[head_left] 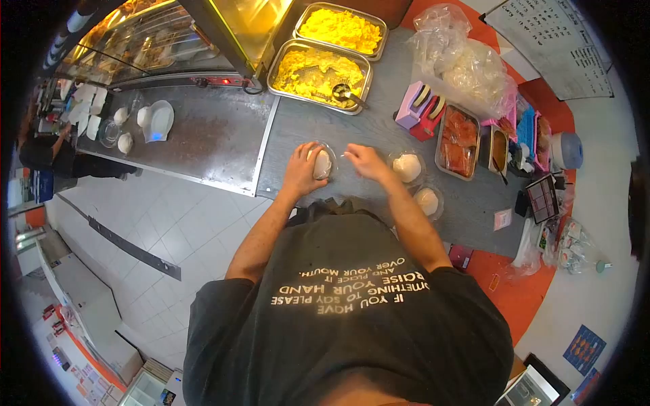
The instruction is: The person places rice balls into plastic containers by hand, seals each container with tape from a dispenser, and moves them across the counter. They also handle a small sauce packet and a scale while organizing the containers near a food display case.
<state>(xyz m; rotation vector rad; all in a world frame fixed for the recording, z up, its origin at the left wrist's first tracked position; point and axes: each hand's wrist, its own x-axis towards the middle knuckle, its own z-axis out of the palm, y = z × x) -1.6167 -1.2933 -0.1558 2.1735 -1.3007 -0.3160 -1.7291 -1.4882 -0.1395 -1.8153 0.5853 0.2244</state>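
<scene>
My left hand curves its fingers and thumb round a pale, rounded portion in a clear round plastic dish, on the grey worktop. What the portion is made of cannot be made out. My right hand is just to the right of that dish, apart from it, with the fingers pinched together; anything between the fingertips is too small to name. Two similar pale portions in clear plastic, one beside my right hand and another below it, lie near my right forearm.
Steel trays of yellow food stand at the back, one with a ladle. A tape dispenser, a tray of reddish food and plastic bags are to the right. Leftward, a person stands by the dark counter.
</scene>
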